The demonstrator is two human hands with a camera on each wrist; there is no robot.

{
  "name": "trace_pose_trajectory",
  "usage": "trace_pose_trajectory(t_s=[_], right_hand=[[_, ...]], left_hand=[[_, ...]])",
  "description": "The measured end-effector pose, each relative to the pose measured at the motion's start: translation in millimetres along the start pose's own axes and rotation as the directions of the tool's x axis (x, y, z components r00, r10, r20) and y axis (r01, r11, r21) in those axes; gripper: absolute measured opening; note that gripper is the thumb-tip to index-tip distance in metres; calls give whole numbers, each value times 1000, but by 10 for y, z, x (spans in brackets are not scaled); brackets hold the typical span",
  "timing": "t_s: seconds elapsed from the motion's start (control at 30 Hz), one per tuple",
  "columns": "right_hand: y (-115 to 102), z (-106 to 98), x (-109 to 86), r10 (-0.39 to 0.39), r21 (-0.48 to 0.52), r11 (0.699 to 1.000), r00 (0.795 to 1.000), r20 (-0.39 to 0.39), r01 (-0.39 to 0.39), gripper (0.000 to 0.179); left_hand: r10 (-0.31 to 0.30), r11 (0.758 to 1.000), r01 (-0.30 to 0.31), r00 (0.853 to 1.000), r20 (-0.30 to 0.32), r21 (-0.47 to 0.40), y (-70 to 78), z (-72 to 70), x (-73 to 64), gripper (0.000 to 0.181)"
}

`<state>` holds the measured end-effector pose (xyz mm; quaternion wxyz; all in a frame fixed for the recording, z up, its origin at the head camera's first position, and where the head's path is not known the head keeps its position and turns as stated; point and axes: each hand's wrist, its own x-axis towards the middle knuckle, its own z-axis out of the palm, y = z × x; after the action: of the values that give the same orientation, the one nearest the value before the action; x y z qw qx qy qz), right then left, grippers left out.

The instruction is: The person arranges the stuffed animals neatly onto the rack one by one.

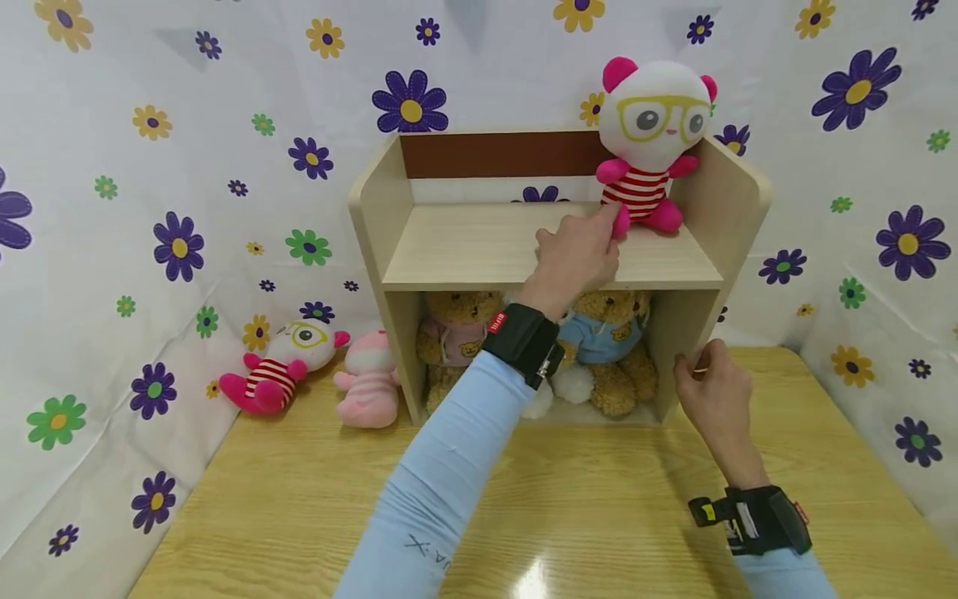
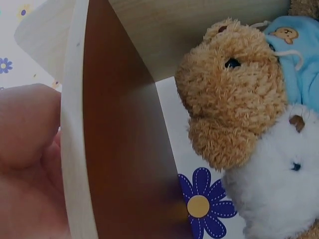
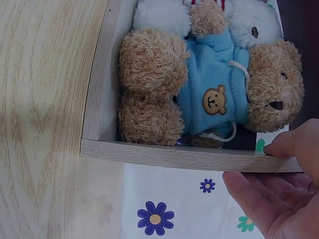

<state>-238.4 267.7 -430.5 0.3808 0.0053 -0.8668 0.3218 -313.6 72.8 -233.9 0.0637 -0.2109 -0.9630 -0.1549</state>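
Note:
A white and pink plush panda with yellow glasses and a striped body sits upright on the upper shelf at the right. My left hand reaches over the shelf's front, its fingertips at the panda's pink leg. Whether they pinch it is hidden. In the left wrist view, part of the left hand shows beyond the shelf board. My right hand grips the right side panel of the wooden shelf unit. Thumb and fingers of the right hand lie on opposite faces of that panel.
Below stand a teddy bear in a blue hoodie, one in a pink top, and white plush. Left of the unit, a striped plush panda leans on the flowered backdrop beside a pale pink plush on the wooden table.

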Motion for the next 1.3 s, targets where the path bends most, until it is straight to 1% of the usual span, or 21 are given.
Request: trace_pose_trajectory(t_s=[0.13, 0.23, 0.3, 0.37, 0.43, 0.47, 0.5, 0.57, 0.63, 0.67, 0.7, 0.73, 0.77, 0.8, 0.83, 0.9, 1.0, 1.07, 1.17, 1.2, 1.3], right_hand=[[-2, 3, -11, 14, -1, 1000, 1000, 13, -14, 15], [-9, 0, -15, 14, -4, 1000, 1000, 15, -14, 15], [-15, -9, -19, 11, -2, 1000, 1000, 13, -11, 15], [-35, -16, -15, 2, 2, 1000, 1000, 6, -2, 15], [-49, -21, -14, -1, 5, 1000, 1000, 2, 1, 15], [-53, -24, -14, 1, 5, 1000, 1000, 3, -1, 15], [-56, -26, -16, 2, 1, 1000, 1000, 4, -2, 15], [-57, -27, -19, 7, -5, 1000, 1000, 10, -7, 16], [-51, -22, -32, 12, -10, 1000, 1000, 16, -12, 16], [-47, -19, -37, 14, -12, 1000, 1000, 17, -14, 16], [-44, -13, -41, 15, -11, 1000, 1000, 17, -15, 16], [-41, -7, -43, 15, -10, 1000, 1000, 16, -15, 16], [-40, 1, -42, 14, -7, 1000, 1000, 14, -13, 16], [-41, 9, -43, 12, -4, 1000, 1000, 14, -12, 16], [-32, 3, -39, 9, -4, 1000, 1000, 11, -9, 16], [-18, -7, -32, 1, -7, 1000, 1000, 10, -1, 16], [-26, 6, -53, -6, -12, 1000, 1000, 22, 6, 17], [-29, 3, -70, 2, -17, 1000, 1000, 21, -2, 17], [-21, -5, -77, 11, -20, 1000, 1000, 2, -11, 17], [-16, -5, -74, 12, -22, 1000, 1000, -3, -12, 18], [-3, 3, -64, 3, -18, 1000, 1000, -8, -3, 18]], left_hand=[[-9, 999, 6, 998, 67, 46, 35, 24, 7, 56], [17, 1000, -18, 997, 71, 25, -5, 26, -25, 58], [46, 999, -46, 998, 37, -4, -53, 14, -88, 54], [93, 996, -94, 995, -33, -5, -122, -5, -201, 47], [144, 990, -143, 982, -122, 19, -194, -22, -356, 40], [171, 985, -167, 970, -174, 38, -237, -21, -448, 40], [207, 978, -198, 950, -235, 60, -288, -8, -544, 38], [276, 961, -263, 897, -346, 84, -391, 30, -737, 34], [342, 938, -333, 834, -433, 100, -493, 95, -937, 30], [375, 923, -369, 804, -461, 107, -546, 139, -1035, 29], [402, 909, -403, 781, -477, 107, -600, 188, -1132, 27], [425, 896, -433, 766, -483, 102, -658, 241, -1231, 27], [440, 886, -453, 760, -479, 96, -725, 302, -1328, 26], [443, 884, -459, 764, -469, 88, -797, 367, -1432, 25], [437, 886, -459, 777, -452, 67, -870, 445, -1526, 25], [391, 907, -420, 829, -399, 16, -1043, 590, -1719, 25], [270, 954, -296, 912, -308, -40, -1398, 757, -2013, 26], [190, 975, -213, 948, -255, -67, -1645, 808, -2163, 25], [75, 991, -98, 971, -226, -94, -1998, 783, -2301, 19], [34, 993, -58, 974, -223, -102, -2102, 751, -2334, 16], [-104, 989, 76, 967, -235, -127, -2379, 622, -2417, 16]])
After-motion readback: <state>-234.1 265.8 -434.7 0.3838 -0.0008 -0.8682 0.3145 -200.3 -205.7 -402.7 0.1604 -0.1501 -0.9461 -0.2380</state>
